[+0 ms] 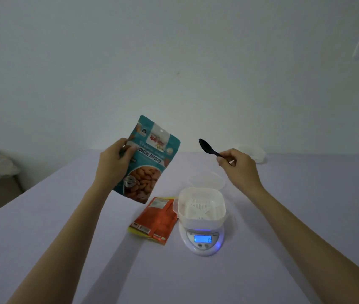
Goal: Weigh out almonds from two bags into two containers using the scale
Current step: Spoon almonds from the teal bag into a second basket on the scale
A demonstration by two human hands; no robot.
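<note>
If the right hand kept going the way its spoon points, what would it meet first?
Probably the top of the teal almond bag held by the left hand, though depth is unclear.

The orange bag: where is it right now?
In the head view, the orange bag lies flat on the table, just left of the scale, below the teal bag that the left hand holds up.

Scale (201, 239): on the tabletop (294, 216), right of centre.
Container (201, 206): on the scale.
Second container (207, 179): behind the scale.
Lying bag (154, 218): just left of the scale.
Raised bag (150, 159): above the tabletop, left of the spoon (207, 147).
</note>
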